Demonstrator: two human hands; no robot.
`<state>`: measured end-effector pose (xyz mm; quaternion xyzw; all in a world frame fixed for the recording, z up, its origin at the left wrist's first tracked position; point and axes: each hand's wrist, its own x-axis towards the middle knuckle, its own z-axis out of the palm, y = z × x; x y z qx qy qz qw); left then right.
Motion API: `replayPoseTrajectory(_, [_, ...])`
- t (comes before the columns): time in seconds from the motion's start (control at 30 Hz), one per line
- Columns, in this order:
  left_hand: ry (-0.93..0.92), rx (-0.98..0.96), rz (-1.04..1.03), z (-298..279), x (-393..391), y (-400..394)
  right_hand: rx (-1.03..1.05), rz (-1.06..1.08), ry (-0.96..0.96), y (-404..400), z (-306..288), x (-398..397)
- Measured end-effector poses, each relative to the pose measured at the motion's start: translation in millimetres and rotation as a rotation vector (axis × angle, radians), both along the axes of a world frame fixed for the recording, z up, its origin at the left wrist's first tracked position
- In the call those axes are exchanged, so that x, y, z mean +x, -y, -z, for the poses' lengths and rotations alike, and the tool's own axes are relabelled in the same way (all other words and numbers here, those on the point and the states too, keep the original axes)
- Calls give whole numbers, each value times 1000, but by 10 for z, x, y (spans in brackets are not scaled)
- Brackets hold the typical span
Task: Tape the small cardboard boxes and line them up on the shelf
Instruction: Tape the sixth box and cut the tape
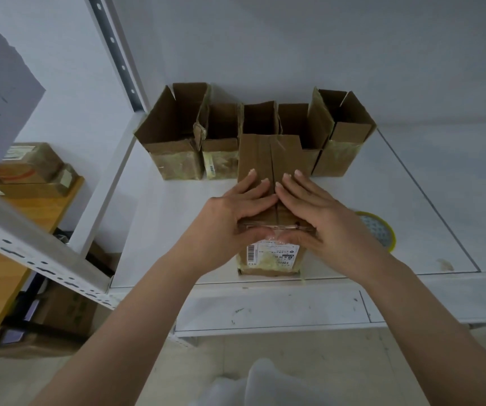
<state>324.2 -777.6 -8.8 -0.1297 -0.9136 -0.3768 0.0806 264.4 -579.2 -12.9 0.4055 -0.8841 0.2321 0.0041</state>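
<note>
A small cardboard box (268,153) stands at the front of the white shelf (159,218), its top flaps folded shut with a seam down the middle and a shipping label on its near side. My left hand (235,212) lies flat on the left flap. My right hand (318,215) presses the right flap, fingers straight, thumbs at the near top edge where clear tape shows. A roll of tape (381,230) lies on the shelf just right of my right hand, partly hidden by it.
Several open cardboard boxes (174,133) stand in a row at the back of the shelf against the wall. A perforated upright (115,51) rises at the left. More boxes (30,168) sit on a wooden surface at far left.
</note>
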Motion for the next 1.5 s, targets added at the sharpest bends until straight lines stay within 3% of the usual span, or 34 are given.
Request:
replayPoseTrajectory(0.2, [8, -35, 74, 17, 6, 62, -69, 44, 34, 44, 17, 59])
replayPoseTrajectory(0.33, [3, 322, 45, 107, 55, 162, -101, 57, 66, 26, 4, 42])
replayPoseTrajectory(0.43, [-70, 372, -107, 325, 32, 151, -99, 58, 77, 32, 10, 50])
replayPoseTrajectory(0.7, [-176, 620, -90, 627, -64, -196, -122, 63, 80, 31, 22, 63])
replayPoseTrajectory(1.07, [-269, 451, -102, 744, -115, -155, -176, 84, 104, 24, 61, 97])
replayPoseTrajectory(1.17, [-297, 403, -128, 770, -101, -132, -296, 254, 124, -53, 140, 189])
replayPoseTrajectory(1.3, [-294, 392, -127, 764, -97, -136, -216, 559, -114, -205, 246, 266])
replayPoseTrajectory(1.5, [-245, 435, -80, 764, -115, -209, -282, 477, -250, -224, 330, 296])
